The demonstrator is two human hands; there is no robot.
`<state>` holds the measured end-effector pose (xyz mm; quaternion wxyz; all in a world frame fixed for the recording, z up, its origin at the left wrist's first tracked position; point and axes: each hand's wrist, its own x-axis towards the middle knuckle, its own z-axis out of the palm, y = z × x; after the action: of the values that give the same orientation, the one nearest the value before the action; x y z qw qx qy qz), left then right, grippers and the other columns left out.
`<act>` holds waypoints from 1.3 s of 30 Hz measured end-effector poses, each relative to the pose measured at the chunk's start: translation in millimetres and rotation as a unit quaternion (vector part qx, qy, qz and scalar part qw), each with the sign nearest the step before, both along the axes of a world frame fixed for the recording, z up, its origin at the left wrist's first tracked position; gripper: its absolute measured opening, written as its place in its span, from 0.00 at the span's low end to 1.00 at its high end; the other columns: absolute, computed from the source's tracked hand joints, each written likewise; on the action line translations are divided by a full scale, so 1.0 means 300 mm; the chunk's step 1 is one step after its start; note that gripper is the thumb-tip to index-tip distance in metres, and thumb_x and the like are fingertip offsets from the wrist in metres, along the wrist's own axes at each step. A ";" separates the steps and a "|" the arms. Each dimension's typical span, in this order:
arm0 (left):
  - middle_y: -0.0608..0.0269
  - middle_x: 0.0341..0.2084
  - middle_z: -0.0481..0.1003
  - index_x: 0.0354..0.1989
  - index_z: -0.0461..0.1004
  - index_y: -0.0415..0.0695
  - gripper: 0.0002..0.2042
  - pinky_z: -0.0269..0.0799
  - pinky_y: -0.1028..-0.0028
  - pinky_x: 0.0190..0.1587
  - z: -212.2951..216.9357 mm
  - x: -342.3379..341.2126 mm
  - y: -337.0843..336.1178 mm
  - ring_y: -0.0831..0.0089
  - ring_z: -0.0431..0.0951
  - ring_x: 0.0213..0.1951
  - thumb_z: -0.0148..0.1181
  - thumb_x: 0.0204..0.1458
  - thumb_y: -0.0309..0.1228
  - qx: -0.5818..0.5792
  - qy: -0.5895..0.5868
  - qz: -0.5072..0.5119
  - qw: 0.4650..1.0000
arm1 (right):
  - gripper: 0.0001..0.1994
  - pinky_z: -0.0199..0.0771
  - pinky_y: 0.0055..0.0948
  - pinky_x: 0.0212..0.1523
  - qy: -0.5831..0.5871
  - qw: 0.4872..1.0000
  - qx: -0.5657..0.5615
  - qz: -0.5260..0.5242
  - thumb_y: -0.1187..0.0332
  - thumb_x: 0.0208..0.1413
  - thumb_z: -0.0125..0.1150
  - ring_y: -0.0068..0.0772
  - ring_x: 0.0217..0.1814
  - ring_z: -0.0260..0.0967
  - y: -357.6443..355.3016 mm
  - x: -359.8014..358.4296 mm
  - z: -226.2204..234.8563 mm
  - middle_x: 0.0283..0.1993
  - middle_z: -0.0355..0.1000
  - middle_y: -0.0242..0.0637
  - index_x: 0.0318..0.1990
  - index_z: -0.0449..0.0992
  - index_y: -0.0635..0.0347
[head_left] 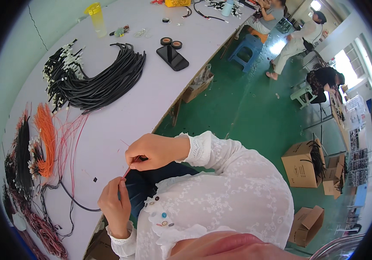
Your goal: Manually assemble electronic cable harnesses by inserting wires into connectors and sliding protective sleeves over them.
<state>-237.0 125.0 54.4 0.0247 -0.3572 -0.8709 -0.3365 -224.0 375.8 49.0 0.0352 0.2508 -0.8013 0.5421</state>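
Near the table's front edge, my left hand (114,206) is closed, with thumb and forefinger pinching a thin red wire (127,172). Just above and to the right, my right hand (153,151) is closed on the same wire's other part, its fingers curled. A black cable (77,202) runs from the left side of the table to my left hand; its end is hidden there. Beside my hands on the left hang loose thin red wires (67,147) on the tabletop. A small black square piece (95,179) lies close to my left hand.
A thick bundle of black cables (108,89) with white connectors lies farther up the table (121,121). Orange wires (45,138) and other bundles line the left. A phone (172,58), tape rolls (166,41) and a yellow bottle (97,21) stand beyond. Cardboard boxes (300,167) are right.
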 end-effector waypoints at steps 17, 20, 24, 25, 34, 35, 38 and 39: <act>0.50 0.33 0.79 0.43 0.76 0.37 0.06 0.74 0.63 0.37 -0.094 0.166 0.001 0.51 0.79 0.33 0.58 0.60 0.22 0.094 -0.136 0.067 0.984 | 0.05 0.70 0.26 0.30 0.009 0.998 -0.022 -0.052 0.70 0.56 0.70 0.29 0.28 0.72 -0.076 0.119 -0.150 0.31 0.77 0.35 0.38 0.83 0.60; 0.52 0.31 0.79 0.44 0.78 0.39 0.07 0.75 0.65 0.36 -0.104 0.182 -0.006 0.52 0.80 0.32 0.61 0.58 0.22 0.095 -0.060 0.050 0.992 | 0.05 0.70 0.24 0.30 -0.025 0.998 -0.013 -0.055 0.73 0.56 0.70 0.26 0.29 0.73 -0.074 0.158 -0.134 0.32 0.79 0.36 0.39 0.84 0.60; 0.56 0.31 0.81 0.43 0.80 0.41 0.07 0.75 0.70 0.30 -0.133 0.241 0.017 0.60 0.81 0.29 0.65 0.56 0.24 0.073 -0.040 0.078 0.993 | 0.10 0.71 0.21 0.34 -0.107 0.993 -0.040 -0.042 0.74 0.60 0.66 0.19 0.34 0.73 -0.087 0.198 -0.159 0.35 0.79 0.34 0.49 0.81 0.63; 0.58 0.31 0.81 0.43 0.80 0.42 0.08 0.74 0.71 0.28 -0.128 0.255 0.019 0.62 0.80 0.27 0.65 0.56 0.25 0.092 -0.059 0.088 0.990 | 0.10 0.71 0.21 0.34 -0.114 0.992 -0.046 -0.027 0.74 0.60 0.66 0.19 0.34 0.73 -0.082 0.205 -0.169 0.35 0.79 0.34 0.49 0.81 0.63; 0.67 0.24 0.77 0.42 0.81 0.45 0.07 0.65 0.77 0.21 -0.162 0.300 -0.009 0.76 0.74 0.19 0.65 0.55 0.23 0.071 -0.005 0.107 0.992 | 0.24 0.72 0.23 0.48 -0.317 0.939 -0.118 0.063 0.71 0.68 0.56 0.22 0.46 0.73 -0.112 0.246 -0.144 0.49 0.78 0.40 0.69 0.61 0.62; 0.70 0.22 0.76 0.40 0.81 0.49 0.07 0.66 0.76 0.19 -0.155 0.300 -0.009 0.74 0.74 0.17 0.66 0.54 0.24 0.057 0.016 0.121 0.991 | 0.24 0.72 0.23 0.48 -0.319 0.938 -0.119 0.064 0.71 0.68 0.56 0.22 0.46 0.73 -0.114 0.247 -0.153 0.49 0.78 0.40 0.69 0.61 0.62; 0.70 0.21 0.75 0.38 0.81 0.48 0.06 0.65 0.76 0.19 -0.144 0.295 -0.021 0.75 0.74 0.17 0.66 0.53 0.24 0.067 0.014 0.148 0.987 | 0.23 0.73 0.24 0.51 -0.312 0.926 -0.188 0.098 0.70 0.68 0.56 0.23 0.45 0.73 -0.113 0.245 -0.211 0.47 0.78 0.40 0.68 0.62 0.63; 0.70 0.21 0.75 0.38 0.81 0.48 0.06 0.65 0.76 0.19 -0.142 0.294 -0.022 0.75 0.74 0.17 0.66 0.53 0.24 0.066 0.014 0.148 0.987 | 0.20 0.72 0.24 0.50 -0.326 0.911 -0.219 0.122 0.70 0.68 0.56 0.24 0.45 0.73 -0.101 0.239 -0.233 0.45 0.77 0.39 0.65 0.65 0.63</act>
<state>-148.6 118.3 11.7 0.1100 -0.2267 -0.8897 -0.3808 -152.4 345.5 -20.9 -0.2403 0.1414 -0.5924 0.7559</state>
